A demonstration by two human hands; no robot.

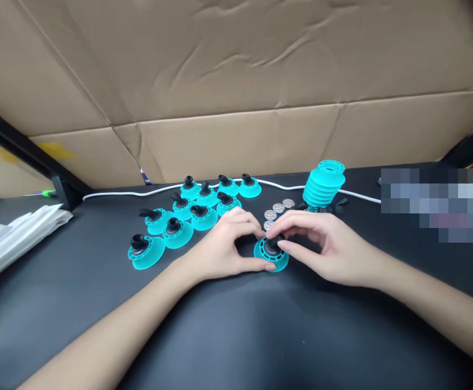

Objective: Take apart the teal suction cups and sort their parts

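A turquoise round base (271,262) sits on the dark table between my hands. My left hand (230,246) grips its rim from the left, thumb at the front and fingers behind. From the right, my right hand (329,246) pinches the black knobbed piece (275,244) at the base's centre. Several turquoise bases with black pieces on top, one of them at the far left (149,254), stand in rows beyond my left hand. Small grey perforated discs (278,208) lie behind the held base.
A stack of turquoise bases (323,187) stands behind my right hand, with black pieces (340,205) beside it. A white cable (135,193) runs along the cardboard wall (236,141). White packets (21,238) lie at the left edge.
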